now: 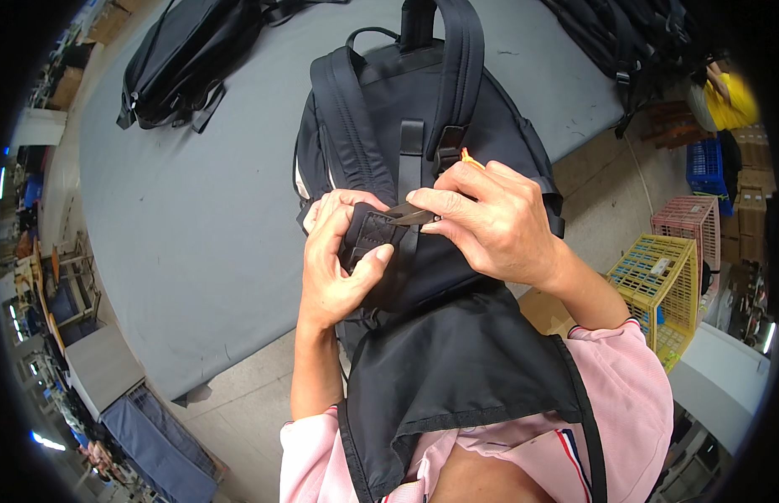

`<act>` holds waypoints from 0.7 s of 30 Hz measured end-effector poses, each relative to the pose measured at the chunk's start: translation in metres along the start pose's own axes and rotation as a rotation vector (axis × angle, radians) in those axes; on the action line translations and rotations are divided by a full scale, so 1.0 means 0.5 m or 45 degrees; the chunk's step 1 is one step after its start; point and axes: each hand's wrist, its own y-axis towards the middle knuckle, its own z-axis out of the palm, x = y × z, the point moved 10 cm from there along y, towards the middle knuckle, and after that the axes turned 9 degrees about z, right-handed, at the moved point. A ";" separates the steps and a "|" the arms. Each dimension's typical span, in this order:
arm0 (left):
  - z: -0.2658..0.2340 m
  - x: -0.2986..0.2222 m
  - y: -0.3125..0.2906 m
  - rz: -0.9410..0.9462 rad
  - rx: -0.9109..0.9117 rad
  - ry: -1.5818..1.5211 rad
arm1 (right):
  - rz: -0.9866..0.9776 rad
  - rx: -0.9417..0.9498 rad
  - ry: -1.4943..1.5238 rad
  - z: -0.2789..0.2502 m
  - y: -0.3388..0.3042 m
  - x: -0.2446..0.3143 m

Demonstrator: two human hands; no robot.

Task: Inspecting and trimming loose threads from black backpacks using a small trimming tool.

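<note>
A black backpack [498, 134] lies on the grey table, its shoulder straps facing up. My left hand [335, 260] is closed round the stitched lower end of the left shoulder strap [374, 230], thumb on the near side and fingers behind. In my right hand [498, 218] I grip a pair of small thread snips [414, 215], their dark blades pointing left. The blade tips touch or nearly touch the strap's stitched edge. A bit of orange [468, 157] shows above my right fingers. My palm hides the rest of the snips.
Another black bag [188, 59] lies at the table's far left, and more black bags [632, 42] at the far right. The grey table [196, 251] spreads leftward. Yellow [653, 277] and pink [689, 220] plastic crates stand on the right. A person in yellow [731, 99] is beyond.
</note>
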 end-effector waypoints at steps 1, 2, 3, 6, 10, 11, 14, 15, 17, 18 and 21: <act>0.000 0.001 -0.002 -0.012 0.007 -0.006 | 0.000 0.001 0.002 0.002 0.000 0.000; -0.002 0.002 -0.003 -0.013 0.007 -0.007 | -0.006 -0.005 0.028 0.002 -0.001 0.000; 0.001 0.003 -0.004 -0.004 0.045 0.001 | -0.011 -0.011 0.054 0.002 -0.002 0.001; 0.006 0.002 -0.005 0.017 0.083 0.011 | 0.051 0.020 0.116 0.010 -0.004 -0.008; 0.017 -0.005 -0.004 0.001 0.079 0.027 | 0.111 0.003 0.239 0.019 -0.013 -0.019; 0.017 -0.004 -0.005 0.001 0.078 0.027 | 0.083 -0.009 0.179 0.013 -0.012 -0.009; 0.017 -0.001 -0.007 0.007 0.075 -0.012 | 0.067 -0.042 0.098 0.010 -0.018 0.004; 0.018 0.001 -0.007 -0.001 0.069 -0.020 | 0.080 -0.063 0.079 0.009 -0.021 0.002; 0.019 0.000 -0.007 -0.006 0.063 -0.030 | 0.132 -0.089 0.172 0.016 -0.031 -0.015; 0.019 0.000 -0.007 -0.027 0.052 -0.051 | 0.183 -0.112 0.271 0.016 -0.034 -0.026; 0.016 0.007 -0.011 -0.043 0.033 -0.077 | 0.222 -0.112 0.303 0.005 -0.040 -0.034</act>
